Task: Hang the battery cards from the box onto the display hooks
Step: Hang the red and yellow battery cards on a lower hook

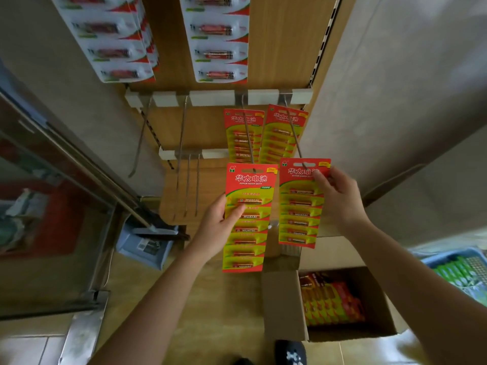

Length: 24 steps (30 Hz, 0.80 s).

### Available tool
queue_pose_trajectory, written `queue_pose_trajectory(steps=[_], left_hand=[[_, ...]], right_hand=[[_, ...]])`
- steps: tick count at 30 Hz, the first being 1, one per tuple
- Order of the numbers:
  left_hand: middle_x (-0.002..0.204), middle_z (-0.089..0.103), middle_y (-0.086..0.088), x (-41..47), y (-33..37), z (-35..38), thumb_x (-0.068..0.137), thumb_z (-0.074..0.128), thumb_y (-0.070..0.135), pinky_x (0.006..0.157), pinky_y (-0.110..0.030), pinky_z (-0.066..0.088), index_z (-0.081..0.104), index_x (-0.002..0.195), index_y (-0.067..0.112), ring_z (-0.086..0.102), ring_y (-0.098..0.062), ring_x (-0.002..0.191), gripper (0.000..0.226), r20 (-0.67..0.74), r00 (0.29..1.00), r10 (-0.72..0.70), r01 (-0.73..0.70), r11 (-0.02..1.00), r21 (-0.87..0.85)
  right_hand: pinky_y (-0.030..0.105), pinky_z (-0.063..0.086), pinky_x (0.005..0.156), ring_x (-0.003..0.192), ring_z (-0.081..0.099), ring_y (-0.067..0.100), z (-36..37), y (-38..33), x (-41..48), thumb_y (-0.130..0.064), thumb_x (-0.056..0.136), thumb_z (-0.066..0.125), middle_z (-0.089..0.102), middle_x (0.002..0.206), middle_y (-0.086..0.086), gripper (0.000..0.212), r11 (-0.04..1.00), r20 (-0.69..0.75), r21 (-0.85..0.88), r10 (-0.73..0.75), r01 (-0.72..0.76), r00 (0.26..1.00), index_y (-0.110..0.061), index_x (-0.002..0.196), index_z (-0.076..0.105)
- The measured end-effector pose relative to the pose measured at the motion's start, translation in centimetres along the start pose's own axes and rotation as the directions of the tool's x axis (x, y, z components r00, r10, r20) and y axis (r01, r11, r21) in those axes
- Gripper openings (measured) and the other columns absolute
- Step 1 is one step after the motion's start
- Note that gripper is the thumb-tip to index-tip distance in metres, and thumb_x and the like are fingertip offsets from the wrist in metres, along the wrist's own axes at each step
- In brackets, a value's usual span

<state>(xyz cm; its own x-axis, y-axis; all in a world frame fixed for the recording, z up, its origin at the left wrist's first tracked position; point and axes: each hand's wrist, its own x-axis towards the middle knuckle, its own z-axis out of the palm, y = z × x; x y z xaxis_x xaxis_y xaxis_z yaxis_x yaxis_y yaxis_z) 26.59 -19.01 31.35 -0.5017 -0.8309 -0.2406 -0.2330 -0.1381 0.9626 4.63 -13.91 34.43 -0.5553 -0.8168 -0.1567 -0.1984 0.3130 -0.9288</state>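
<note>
Battery cards (247, 217) (left hand (220, 229), right hand (340, 198)), edges just apart

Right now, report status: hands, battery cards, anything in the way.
Left hand grips left card, at left hook tip. Right hand pinches right card, at right hook tip. More cards in box. Nothing blocking.

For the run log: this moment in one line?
left hand: grips red-yellow battery card at metal hook tip; right hand: pinches matching card on right hook; cardboard box: more cards inside
</note>
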Motion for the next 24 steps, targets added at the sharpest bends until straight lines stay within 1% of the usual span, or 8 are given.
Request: queue_pose_trajectory(steps=[4, 8, 10, 12, 15, 20, 21, 24], left_hand=[[0.106, 0.065, 0.005, 0.5, -0.3, 0.0, 0.094, 0.048, 0.019, 0.068, -0.012, 0.052, 0.05, 0.117, 0.016, 0.065, 0.004, 0.089, 0.023, -0.029, 1.0, -0.007, 0.007, 1.0, 0.007], [0.109, 0.065, 0.001, 1.8, -0.6, 0.0, 0.094, 0.048, 0.02, 0.076, -0.022, 0.052, 0.05, 0.117, 0.016, 0.065, -0.006, 0.097, 0.023, -0.06, 0.998, -0.025, 0.027, 0.999, 0.029], [0.11, 0.065, 0.001, 2.8, -0.6, 0.1, 0.094, 0.048, 0.02, 0.078, -0.023, 0.052, 0.05, 0.117, 0.017, 0.064, -0.009, 0.099, 0.023, -0.072, 0.997, -0.02, 0.022, 0.999, 0.033], [0.11, 0.064, 0.002, 3.9, -0.4, 0.3, 0.095, 0.047, 0.021, 0.076, -0.022, 0.051, 0.049, 0.118, 0.019, 0.064, -0.008, 0.099, 0.023, -0.082, 0.996, -0.026, 0.029, 0.999, 0.036], [0.11, 0.062, 0.002, 5.9, -0.2, 0.4, 0.096, 0.045, 0.023, 0.074, -0.022, 0.05, 0.047, 0.119, 0.02, 0.062, -0.007, 0.098, 0.024, -0.12, 0.992, -0.032, 0.04, 0.997, 0.067], [0.116, 0.061, -0.004, 9.4, 0.3, 0.1, 0.097, 0.043, 0.025, 0.076, -0.026, 0.05, 0.045, 0.122, 0.015, 0.062, -0.016, 0.103, 0.028, -0.192, 0.98, -0.058, 0.085, 0.988, 0.133], [0.117, 0.06, -0.005, 10.1, 0.5, 0.1, 0.097, 0.043, 0.025, 0.079, -0.029, 0.05, 0.044, 0.123, 0.014, 0.061, -0.018, 0.105, 0.028, -0.208, 0.976, -0.062, 0.094, 0.984, 0.15], [0.122, 0.057, -0.008, 11.9, 1.2, -0.1, 0.097, 0.042, 0.026, 0.095, -0.044, 0.047, 0.042, 0.126, 0.011, 0.056, -0.023, 0.113, 0.033, -0.265, 0.962, -0.065, 0.125, 0.968, 0.216]], right_hand=[[0.04, 0.055, 0.082, 0.093, 0.067, 0.02, 0.4, 0.2, 0.6, -0.031, 0.093, 0.049, 0.068, 0.099, 0.003, 0.018, 1.0, 0.006, -0.004, -0.009, 0.009, 1.0, -0.018, 0.101, 0.058], [0.04, 0.055, 0.083, 0.094, 0.067, 0.021, 0.5, 0.2, 1.6, -0.031, 0.093, 0.05, 0.068, 0.102, 0.004, 0.017, 1.0, 0.016, 0.005, 0.0, 0.0, 1.0, -0.02, 0.102, 0.059], [0.035, 0.054, 0.08, 0.095, 0.066, 0.02, 0.6, 0.2, 2.5, -0.03, 0.094, 0.049, 0.068, 0.102, 0.004, 0.019, 1.0, 0.03, 0.002, -0.009, 0.009, 1.0, -0.017, 0.103, 0.06], [0.029, 0.052, 0.077, 0.094, 0.066, 0.019, 0.7, 0.1, 3.6, -0.029, 0.094, 0.049, 0.068, 0.102, 0.005, 0.021, 1.0, 0.047, -0.006, -0.017, 0.017, 0.999, -0.014, 0.104, 0.06], [0.033, 0.053, 0.08, 0.094, 0.066, 0.021, 0.8, 0.1, 5.3, -0.028, 0.094, 0.049, 0.069, 0.102, 0.007, 0.023, 1.0, 0.07, -0.012, -0.017, 0.018, 0.997, -0.011, 0.104, 0.061], [0.034, 0.052, 0.082, 0.093, 0.065, 0.02, 1.4, -0.3, 8.1, -0.027, 0.094, 0.05, 0.069, 0.099, 0.005, 0.02, 0.999, 0.077, -0.006, -0.033, 0.033, 0.997, -0.013, 0.102, 0.063], [0.033, 0.052, 0.082, 0.093, 0.065, 0.02, 1.6, -0.4, 8.7, -0.027, 0.094, 0.05, 0.069, 0.098, 0.004, 0.019, 1.0, 0.077, 0.003, -0.028, 0.028, 0.997, -0.014, 0.102, 0.062], [0.031, 0.052, 0.082, 0.093, 0.065, 0.019, 2.0, -0.9, 10.3, -0.026, 0.094, 0.05, 0.068, 0.097, 0.001, 0.018, 1.0, 0.079, 0.005, -0.017, 0.017, 0.997, -0.016, 0.103, 0.062]])
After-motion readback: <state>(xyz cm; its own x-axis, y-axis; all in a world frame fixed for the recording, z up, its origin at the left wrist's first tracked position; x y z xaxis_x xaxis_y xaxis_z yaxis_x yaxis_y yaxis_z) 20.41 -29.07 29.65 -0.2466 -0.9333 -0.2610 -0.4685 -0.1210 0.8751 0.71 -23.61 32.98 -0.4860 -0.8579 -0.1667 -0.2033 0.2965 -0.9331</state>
